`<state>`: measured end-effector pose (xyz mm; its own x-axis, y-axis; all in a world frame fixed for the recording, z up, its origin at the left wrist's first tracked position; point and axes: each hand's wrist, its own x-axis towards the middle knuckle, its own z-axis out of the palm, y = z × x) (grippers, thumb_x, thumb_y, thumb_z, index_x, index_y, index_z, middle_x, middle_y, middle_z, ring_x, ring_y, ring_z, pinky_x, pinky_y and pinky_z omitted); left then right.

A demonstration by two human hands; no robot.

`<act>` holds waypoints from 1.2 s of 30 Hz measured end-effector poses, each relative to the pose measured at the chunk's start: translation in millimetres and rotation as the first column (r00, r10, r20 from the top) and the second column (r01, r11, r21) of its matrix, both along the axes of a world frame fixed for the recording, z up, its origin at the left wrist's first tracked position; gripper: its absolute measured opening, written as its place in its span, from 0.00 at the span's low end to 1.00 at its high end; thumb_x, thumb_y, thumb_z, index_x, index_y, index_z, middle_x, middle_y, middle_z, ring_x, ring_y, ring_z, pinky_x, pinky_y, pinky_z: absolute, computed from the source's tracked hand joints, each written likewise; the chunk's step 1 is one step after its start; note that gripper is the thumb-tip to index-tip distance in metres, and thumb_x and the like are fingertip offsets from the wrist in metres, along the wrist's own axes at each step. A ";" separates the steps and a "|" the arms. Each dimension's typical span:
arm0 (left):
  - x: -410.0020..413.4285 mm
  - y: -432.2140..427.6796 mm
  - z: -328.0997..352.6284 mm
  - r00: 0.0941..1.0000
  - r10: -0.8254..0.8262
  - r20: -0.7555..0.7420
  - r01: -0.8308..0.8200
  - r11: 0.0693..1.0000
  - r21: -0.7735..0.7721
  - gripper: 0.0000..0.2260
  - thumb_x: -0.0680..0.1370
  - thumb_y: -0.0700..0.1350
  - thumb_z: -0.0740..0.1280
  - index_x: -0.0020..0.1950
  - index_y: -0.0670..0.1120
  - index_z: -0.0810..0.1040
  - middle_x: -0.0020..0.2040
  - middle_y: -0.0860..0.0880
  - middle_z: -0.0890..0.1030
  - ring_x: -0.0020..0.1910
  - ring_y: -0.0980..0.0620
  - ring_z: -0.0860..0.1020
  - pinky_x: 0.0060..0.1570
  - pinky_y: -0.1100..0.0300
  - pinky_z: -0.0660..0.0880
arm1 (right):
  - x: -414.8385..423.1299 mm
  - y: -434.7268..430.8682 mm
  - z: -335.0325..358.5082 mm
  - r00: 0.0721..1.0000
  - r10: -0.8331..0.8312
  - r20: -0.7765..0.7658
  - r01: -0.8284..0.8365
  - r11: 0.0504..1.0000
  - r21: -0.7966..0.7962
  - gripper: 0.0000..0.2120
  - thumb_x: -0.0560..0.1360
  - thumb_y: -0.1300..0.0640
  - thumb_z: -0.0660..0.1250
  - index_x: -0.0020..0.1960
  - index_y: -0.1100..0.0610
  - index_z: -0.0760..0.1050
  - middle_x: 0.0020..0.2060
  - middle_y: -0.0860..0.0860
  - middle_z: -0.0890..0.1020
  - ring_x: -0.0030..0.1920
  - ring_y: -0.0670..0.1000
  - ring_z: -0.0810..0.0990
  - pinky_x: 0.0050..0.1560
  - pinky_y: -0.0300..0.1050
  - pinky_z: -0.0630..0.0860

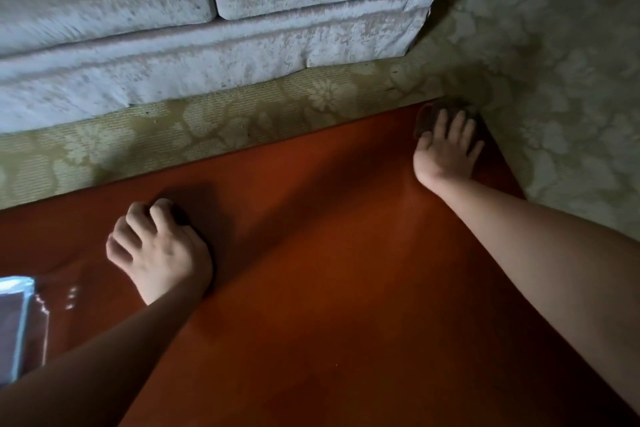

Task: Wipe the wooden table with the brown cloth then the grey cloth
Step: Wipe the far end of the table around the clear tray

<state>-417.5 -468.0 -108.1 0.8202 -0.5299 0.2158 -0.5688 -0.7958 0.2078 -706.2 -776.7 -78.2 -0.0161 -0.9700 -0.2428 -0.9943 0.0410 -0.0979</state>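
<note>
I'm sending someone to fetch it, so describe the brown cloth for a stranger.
Find the reddish wooden table in front of the pale sofa. At its far right corner, the right hand presses flat on the brown cloth. It is a dark fuzzy patch, duller than the glossy tabletop.

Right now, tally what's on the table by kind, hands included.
Hands: 2, left hand and right hand
Cloths: 1, brown cloth under the right hand
Other: 1, flat pale-edged object at left edge
Total: 4
</note>
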 end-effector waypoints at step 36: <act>-7.2 158.1 66.6 0.589 -0.433 -0.682 0.178 0.893 -0.413 0.19 0.75 0.45 0.63 0.64 0.41 0.80 0.66 0.40 0.78 0.69 0.41 0.74 0.73 0.53 0.66 | 40.2 565.9 1.6 0.495 0.833 0.249 -0.856 0.516 -0.024 0.31 0.80 0.48 0.60 0.82 0.47 0.63 0.84 0.51 0.60 0.83 0.57 0.56 0.79 0.63 0.53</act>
<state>-424.8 -309.8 -41.5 0.5590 -0.8021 -0.2100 -0.3133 -0.4388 0.8422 -666.0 -210.8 -76.6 0.8586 -0.4650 -0.2159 -0.5125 -0.7870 -0.3433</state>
